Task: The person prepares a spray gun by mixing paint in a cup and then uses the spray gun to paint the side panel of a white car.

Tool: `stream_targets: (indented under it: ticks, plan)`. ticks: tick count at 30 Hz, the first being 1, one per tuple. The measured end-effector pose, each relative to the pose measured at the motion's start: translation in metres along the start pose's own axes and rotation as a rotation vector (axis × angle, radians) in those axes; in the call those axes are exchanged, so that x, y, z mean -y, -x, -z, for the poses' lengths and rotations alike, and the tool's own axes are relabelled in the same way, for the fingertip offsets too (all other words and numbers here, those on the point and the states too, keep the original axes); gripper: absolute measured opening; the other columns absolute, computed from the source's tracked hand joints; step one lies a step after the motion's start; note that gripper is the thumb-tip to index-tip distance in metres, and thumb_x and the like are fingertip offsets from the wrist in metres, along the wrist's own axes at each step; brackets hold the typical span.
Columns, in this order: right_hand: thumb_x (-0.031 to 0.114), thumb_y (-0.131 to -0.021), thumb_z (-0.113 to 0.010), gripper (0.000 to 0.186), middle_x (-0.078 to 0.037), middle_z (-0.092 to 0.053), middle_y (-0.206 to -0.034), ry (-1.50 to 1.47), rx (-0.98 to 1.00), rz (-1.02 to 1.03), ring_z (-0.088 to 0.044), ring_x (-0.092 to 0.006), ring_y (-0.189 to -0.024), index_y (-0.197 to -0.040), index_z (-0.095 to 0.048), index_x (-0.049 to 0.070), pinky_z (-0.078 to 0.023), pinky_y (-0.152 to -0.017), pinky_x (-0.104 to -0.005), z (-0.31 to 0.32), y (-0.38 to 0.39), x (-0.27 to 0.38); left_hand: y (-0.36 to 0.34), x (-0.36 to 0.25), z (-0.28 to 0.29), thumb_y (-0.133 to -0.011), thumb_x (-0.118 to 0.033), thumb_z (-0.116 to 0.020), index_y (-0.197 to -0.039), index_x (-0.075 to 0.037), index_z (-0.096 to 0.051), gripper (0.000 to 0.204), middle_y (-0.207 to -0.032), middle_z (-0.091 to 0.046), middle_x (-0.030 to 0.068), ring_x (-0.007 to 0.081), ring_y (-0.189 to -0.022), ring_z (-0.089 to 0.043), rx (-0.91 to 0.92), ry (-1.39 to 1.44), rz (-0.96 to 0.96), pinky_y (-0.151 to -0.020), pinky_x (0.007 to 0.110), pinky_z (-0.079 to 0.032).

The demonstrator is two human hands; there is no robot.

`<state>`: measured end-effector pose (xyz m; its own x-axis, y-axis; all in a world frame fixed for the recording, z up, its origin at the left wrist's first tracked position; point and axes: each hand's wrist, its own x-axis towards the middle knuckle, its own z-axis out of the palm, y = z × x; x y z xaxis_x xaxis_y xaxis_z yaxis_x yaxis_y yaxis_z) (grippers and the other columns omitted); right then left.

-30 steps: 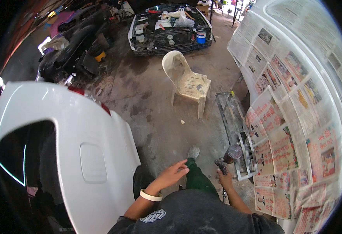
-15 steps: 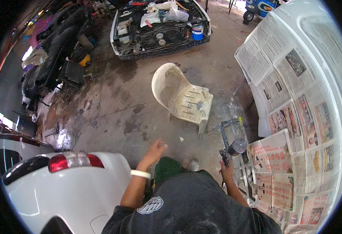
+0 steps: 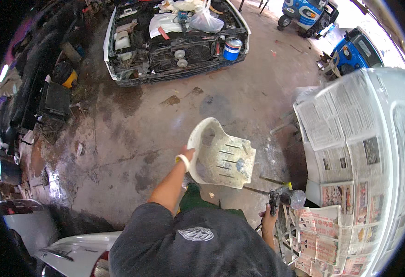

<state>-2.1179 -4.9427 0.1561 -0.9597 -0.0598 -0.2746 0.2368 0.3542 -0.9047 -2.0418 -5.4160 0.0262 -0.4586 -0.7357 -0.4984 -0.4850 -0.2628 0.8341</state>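
Observation:
My left hand (image 3: 187, 153) grips the back of a stained cream plastic chair (image 3: 232, 162) in front of me, a pale ring like a tape roll (image 3: 182, 163) around that wrist. My right hand (image 3: 268, 216), lower right, holds a dark spray gun (image 3: 273, 199) by its handle; a grey cup (image 3: 293, 199) is attached to it. Behind and beside the gun is a metal frame (image 3: 289, 243), partly hidden by it, next to newspaper sheets (image 3: 320, 224) covering a white vehicle panel.
A car with exposed engine bay (image 3: 161, 60) stands ahead, carrying bags and a blue can (image 3: 231, 51). Dark vehicle parts (image 3: 24, 99) line the left. A white car (image 3: 68, 254) is at lower left. Blue three-wheelers (image 3: 304, 16) stand at upper right. Concrete floor (image 3: 133, 134) surrounds the chair.
My left hand has reached forward and taken hold of the chair back. My view has moved toward the chair, with the white car dropping to the lower left. My right hand still holds the gun.

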Motion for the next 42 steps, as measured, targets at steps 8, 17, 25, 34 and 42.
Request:
stream_targets:
  ticks: [8,17,25,34,42]
  plan:
    - [0.039,-0.096,-0.061,0.035,-0.004,-0.059,-0.059,0.133,0.05,-0.021,-0.048,-0.0106,-0.047,-0.11,-0.054,0.008,-0.034,-0.046,-0.0269,-0.109,-0.009,0.087,-0.082,-0.01,0.079,-0.082,-0.028,-0.068,-0.128,0.001,-0.054,0.056,-0.131,-0.055,0.028,0.0432,-0.122,-0.052,-0.104,-0.134,0.068,-0.102,0.046,-0.042]
    - [0.032,-0.096,-0.063,0.038,-0.005,-0.063,-0.077,0.032,0.141,0.043,-0.062,-0.0131,-0.054,-0.117,-0.06,0.001,-0.038,-0.043,-0.024,-0.195,-0.052,0.13,-0.125,0.018,0.393,-0.084,-0.021,-0.074,-0.128,0.0,-0.054,0.053,-0.119,-0.063,0.02,0.03,-0.099,-0.063,-0.63,0.31,0.218,-0.087,0.041,-0.05]
    - [0.014,-0.092,-0.066,0.025,-0.006,-0.065,-0.087,-0.014,0.18,-0.078,-0.058,-0.0113,-0.056,-0.112,-0.06,0.001,-0.049,-0.048,-0.0253,-0.235,-0.118,0.174,-0.092,0.072,0.485,-0.095,-0.041,-0.059,-0.132,0.001,-0.051,0.056,-0.126,-0.06,0.0113,0.0304,-0.107,-0.058,-0.612,0.689,0.119,-0.096,0.042,-0.045]
    - [0.015,-0.089,-0.07,0.044,-0.007,-0.065,-0.095,-0.348,0.273,-0.004,-0.064,-0.0139,-0.069,-0.129,-0.056,0.003,-0.053,-0.059,-0.0296,-0.324,-0.281,0.22,-0.164,0.03,0.205,-0.101,-0.035,-0.047,-0.138,-0.009,-0.046,0.046,-0.138,-0.052,0.0104,0.0285,-0.125,-0.053,-0.224,0.428,0.709,-0.094,0.048,-0.046]
    - [0.022,-0.093,-0.068,0.056,-0.013,-0.063,-0.116,-0.401,0.324,0.136,-0.064,-0.0189,-0.093,-0.142,-0.045,0.007,-0.055,-0.075,-0.032,-0.401,-0.449,0.362,-0.248,-0.361,-0.154,-0.1,-0.025,-0.054,-0.138,-0.005,-0.049,0.043,-0.13,-0.056,0.006,0.0187,-0.114,-0.056,0.993,0.158,0.076,-0.098,0.034,-0.045]
